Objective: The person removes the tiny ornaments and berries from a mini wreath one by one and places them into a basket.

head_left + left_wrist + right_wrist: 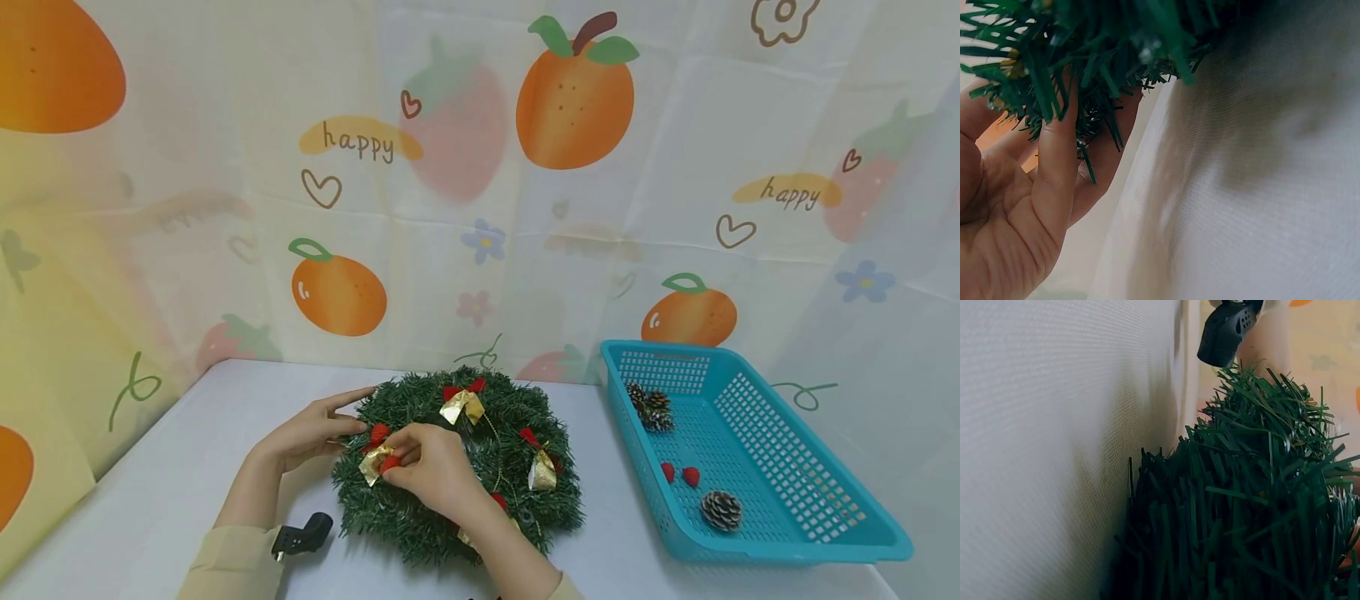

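Observation:
A green tinsel wreath [408, 521] lies on the white table, trimmed with gold bows and red ribbons. My left hand [303, 433] grips its left edge, and in the left wrist view the fingers [1054, 169] curl among the green strands. Over the wreath's left part, my right hand [438, 471] pinches a small red berry [390, 464] right beside a gold bow [372, 467]. Another red berry [378, 433] sits just above that bow. The right forearm partly covers a bow at the front of the wreath. In the right wrist view, wreath strands [1222, 506] hide the right fingertips.
On the right stands a turquoise plastic basket [813, 546] holding several pine cones [722, 510] and two red berries [691, 477]. A black camera [306, 535] is strapped to the left wrist. Behind the table hangs a fruit-patterned curtain [450, 275].

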The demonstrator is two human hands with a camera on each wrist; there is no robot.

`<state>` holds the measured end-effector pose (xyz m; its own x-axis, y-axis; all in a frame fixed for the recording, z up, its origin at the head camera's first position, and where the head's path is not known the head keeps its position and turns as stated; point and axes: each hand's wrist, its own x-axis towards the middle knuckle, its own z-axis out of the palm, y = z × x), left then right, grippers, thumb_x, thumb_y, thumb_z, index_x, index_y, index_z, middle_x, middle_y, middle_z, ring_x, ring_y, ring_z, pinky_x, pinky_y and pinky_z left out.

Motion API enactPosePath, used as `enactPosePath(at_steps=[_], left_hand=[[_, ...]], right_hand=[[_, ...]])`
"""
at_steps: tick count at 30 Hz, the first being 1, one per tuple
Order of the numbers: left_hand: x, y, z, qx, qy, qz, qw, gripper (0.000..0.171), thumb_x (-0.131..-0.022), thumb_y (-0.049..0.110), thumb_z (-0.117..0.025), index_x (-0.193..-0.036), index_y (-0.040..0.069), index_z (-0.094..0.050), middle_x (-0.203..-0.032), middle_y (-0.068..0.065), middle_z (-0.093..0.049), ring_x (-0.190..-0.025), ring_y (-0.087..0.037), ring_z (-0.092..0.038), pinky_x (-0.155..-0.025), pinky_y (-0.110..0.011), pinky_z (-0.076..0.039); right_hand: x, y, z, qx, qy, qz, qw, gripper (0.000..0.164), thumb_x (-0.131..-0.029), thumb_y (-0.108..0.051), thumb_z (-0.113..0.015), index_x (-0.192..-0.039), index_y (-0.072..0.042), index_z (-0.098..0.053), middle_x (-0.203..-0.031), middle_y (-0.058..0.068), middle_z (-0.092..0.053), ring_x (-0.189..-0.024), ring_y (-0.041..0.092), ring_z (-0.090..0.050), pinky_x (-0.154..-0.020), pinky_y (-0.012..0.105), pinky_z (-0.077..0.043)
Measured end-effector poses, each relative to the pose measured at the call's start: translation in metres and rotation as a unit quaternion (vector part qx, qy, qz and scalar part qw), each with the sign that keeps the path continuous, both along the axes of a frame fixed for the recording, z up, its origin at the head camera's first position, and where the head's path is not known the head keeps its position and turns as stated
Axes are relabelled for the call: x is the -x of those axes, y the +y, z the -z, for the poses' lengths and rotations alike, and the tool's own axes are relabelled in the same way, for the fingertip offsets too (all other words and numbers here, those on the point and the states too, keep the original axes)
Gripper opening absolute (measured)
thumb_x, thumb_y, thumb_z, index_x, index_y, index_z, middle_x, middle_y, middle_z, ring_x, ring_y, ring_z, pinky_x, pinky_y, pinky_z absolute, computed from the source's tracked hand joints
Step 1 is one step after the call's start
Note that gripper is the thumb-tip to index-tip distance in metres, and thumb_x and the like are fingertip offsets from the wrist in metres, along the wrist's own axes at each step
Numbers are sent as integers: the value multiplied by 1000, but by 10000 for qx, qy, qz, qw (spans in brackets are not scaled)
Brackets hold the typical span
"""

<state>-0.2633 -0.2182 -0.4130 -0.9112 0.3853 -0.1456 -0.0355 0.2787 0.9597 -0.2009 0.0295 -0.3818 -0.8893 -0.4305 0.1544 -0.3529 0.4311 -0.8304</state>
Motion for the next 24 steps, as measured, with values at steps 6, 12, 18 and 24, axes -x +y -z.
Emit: enactPosePath(at_steps=[6, 12, 18, 24], left_hand=[[-1, 1, -1, 10, -17, -1, 10000, 77, -96, 23, -64, -160, 17, -21, -101, -1, -61, -68, -8, -52, -67, -26, -51], [0, 2, -2, 12, -26, -33, 10000, 76, -97, 24, -63, -159, 16, -21, -102, -1, -62, -68, -9, -53, -66, -27, -51], [0, 1, -2, 60, 7, -66, 10000, 75, -97, 24, -64, -159, 17, -22, -108, -4, -61, -73, -9, -54, -68, -28, -52], [-1, 2, -2, 70, -7, -100, 9999, 76, -96, 24, -64, -159, 17, -23, -109, -6, -58, -74, -9, -52, -68, -27, -52]], right_hand=[[0, 4, -4, 104, -14, 28, 9999, 28, -83, -12, -79, -110, -9, -72, -97, 4, -71, -82, 5, -64, -70, 18, -52], [2, 12, -11, 249, 7, 125, 9996, 30, -84, -14, -78, -113, -9, -71, -100, 4, -72, -86, 8, -66, -73, 19, -53], [5, 19, -18, 324, 121, 261, 9991, 30, -85, -12, -78, -114, -8, -71, -102, 8, -70, -91, 18, -67, -75, 22, -54], [5, 28, -26, 274, 131, 356, 9989, 29, -85, -14, -77, -113, -13, -72, -105, 5, -70, -93, 17, -67, -76, 23, -54]])
